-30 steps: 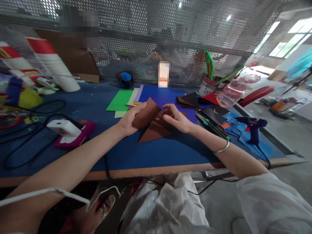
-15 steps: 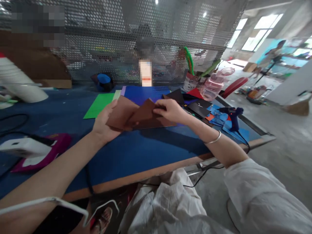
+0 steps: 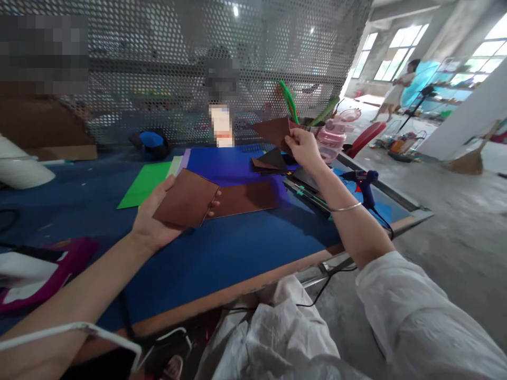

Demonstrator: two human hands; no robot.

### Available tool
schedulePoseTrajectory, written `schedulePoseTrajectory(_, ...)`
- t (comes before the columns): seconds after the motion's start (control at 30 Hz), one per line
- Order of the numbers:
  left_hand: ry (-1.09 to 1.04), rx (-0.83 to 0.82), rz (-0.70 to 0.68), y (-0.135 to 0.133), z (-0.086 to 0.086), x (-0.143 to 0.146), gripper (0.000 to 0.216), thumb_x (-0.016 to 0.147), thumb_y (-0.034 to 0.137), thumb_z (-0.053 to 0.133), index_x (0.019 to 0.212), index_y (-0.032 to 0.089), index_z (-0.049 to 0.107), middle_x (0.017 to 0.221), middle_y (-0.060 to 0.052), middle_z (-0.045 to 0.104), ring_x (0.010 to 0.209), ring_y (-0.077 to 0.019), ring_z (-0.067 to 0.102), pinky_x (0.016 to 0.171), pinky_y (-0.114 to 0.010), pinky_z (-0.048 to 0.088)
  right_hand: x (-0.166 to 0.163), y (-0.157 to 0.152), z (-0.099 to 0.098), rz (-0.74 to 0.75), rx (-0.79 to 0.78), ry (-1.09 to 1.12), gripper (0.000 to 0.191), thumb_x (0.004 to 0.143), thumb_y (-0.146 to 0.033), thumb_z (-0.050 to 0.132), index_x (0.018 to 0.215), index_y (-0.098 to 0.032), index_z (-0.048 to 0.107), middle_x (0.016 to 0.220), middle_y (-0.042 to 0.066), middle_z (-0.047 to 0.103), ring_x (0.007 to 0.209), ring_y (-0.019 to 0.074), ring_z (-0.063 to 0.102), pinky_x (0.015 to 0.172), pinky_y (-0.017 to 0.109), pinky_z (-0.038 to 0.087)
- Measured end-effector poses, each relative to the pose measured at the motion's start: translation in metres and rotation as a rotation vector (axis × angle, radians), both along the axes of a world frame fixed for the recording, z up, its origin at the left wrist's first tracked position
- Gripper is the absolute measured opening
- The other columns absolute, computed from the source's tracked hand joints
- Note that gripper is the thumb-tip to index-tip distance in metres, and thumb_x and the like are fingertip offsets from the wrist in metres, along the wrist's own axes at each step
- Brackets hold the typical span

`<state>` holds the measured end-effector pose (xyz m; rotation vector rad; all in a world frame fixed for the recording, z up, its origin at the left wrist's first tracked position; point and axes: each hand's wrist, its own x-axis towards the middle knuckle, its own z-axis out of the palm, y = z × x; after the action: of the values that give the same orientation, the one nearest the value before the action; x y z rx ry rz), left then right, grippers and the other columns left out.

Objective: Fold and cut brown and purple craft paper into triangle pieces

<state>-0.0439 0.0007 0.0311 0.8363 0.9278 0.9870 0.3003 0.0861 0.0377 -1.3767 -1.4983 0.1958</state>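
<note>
My left hand is closed around a square brown sheet, its fingertips curling over the right edge; whether it is one layer or more I cannot tell. Between the thumb and fingers of my right hand, a second brown sheet is held up over the back of the table. A longer brown strip lies flat between the hands, partly over blue sheets. Below the raised sheet is a small pile of black and brown pieces.
A green sheet lies at the left. Scissors or a similar slim tool and a blue glue gun are at the right, near a pink bottle. A perforated metal screen stands behind; a person is far off.
My right hand has moved up and right, drawing one brown sheet away from the one in my left hand. The view has shifted a little to the right.
</note>
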Motion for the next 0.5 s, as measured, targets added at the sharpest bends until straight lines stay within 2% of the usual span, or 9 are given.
schedulePoseTrajectory(0.17,0.01,0.0,-0.052,0.002,-0.003,-0.003,0.067,0.105,0.048,0.032,0.151,0.005,0.056,0.117,-0.015,0.083,0.091,-0.0284,0.078,0.075,-0.037,0.063,0.007,0.002,0.0,0.036,-0.024,-0.028,0.019,0.086,-0.038,0.067,0.075,-0.024,0.062,0.068,-0.002,0.054,0.071,0.0173,0.052,0.074,0.034,0.05)
schedulePoseTrajectory(0.3,0.016,0.002,-0.037,0.002,-0.004,-0.004,0.065,0.105,0.048,0.034,0.146,0.005,0.06,0.113,-0.014,0.083,0.091,-0.0282,0.078,0.074,-0.037,0.064,0.004,-0.003,0.003,0.02,-0.021,-0.085,0.022,0.085,-0.041,0.069,0.074,-0.023,0.062,0.065,-0.003,0.051,0.065,0.0155,0.045,0.071,0.034,0.047)
schedulePoseTrajectory(0.5,-0.052,0.028,-0.084,0.004,-0.008,-0.005,0.06,0.106,0.052,0.034,0.12,0.009,0.073,0.106,-0.017,0.083,0.09,-0.0284,0.078,0.074,-0.037,0.063,0.009,-0.01,0.008,-0.091,0.028,-0.153,0.026,0.085,-0.042,0.073,0.072,-0.023,0.06,0.064,-0.002,0.051,0.068,0.0175,0.05,0.075,0.037,0.049)
